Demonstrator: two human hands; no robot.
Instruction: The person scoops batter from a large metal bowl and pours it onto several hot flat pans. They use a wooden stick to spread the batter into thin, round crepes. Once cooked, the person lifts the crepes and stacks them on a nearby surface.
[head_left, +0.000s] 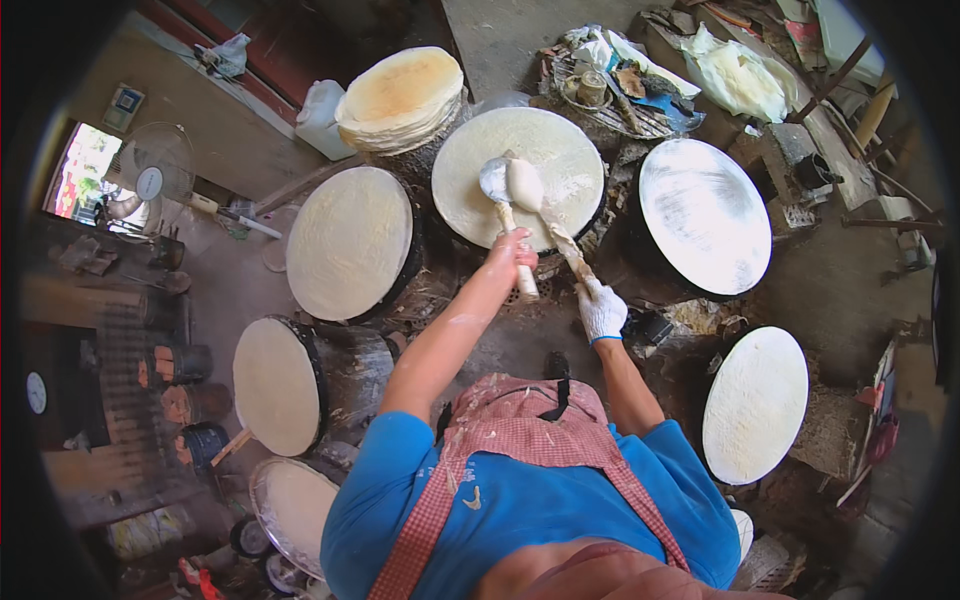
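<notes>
My bare left hand grips the pale handle of a scraper with a round metal blade. My right hand, in a white knit glove, holds a dough-crusted stick. A smooth lump of pale dough sits at the far end of this stick, right beside the blade; whether they touch I cannot tell. Both tools are over the middle round griddle, whose surface bears a thin, pale, streaky layer. Part of that griddle is hidden by the blade and the dough.
More coated griddles stand at my left, lower left and lower right. A greyish-white griddle is at the right. Thin round flatbreads are stacked beyond, near a plastic jug. A fan stands far left.
</notes>
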